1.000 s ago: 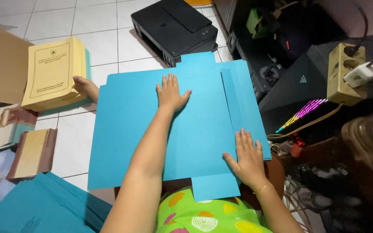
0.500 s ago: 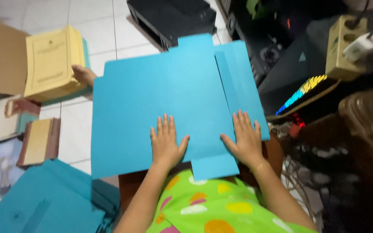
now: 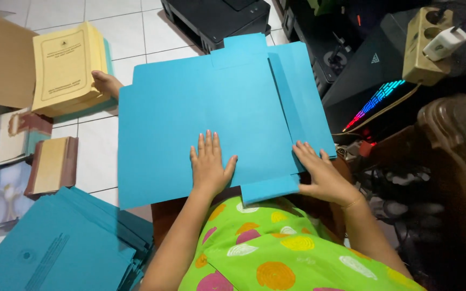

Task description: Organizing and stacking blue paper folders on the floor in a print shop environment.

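Note:
A large blue card folder (image 3: 200, 102) lies unfolded flat in front of me, with a tab at its far edge and a small tab at its near edge. My left hand (image 3: 208, 164) rests flat on its near middle, fingers spread. My right hand (image 3: 322, 175) presses flat on the near right corner, beside the folded right flap (image 3: 303, 91). Neither hand grips anything. Part of a foot (image 3: 106, 83) shows past the folder's left edge.
A pile of blue folders (image 3: 66, 248) lies at the lower left. A thick yellow booklet stack (image 3: 68, 67), a brown cardboard box (image 3: 1, 59) and bound books (image 3: 49, 164) sit left. A black printer (image 3: 217, 19) stands ahead. A power strip (image 3: 427, 46) and cables crowd the right.
My left hand has slid from the folder's far middle back to its near edge. My right hand stays at the near right corner. The view has shifted nearer.

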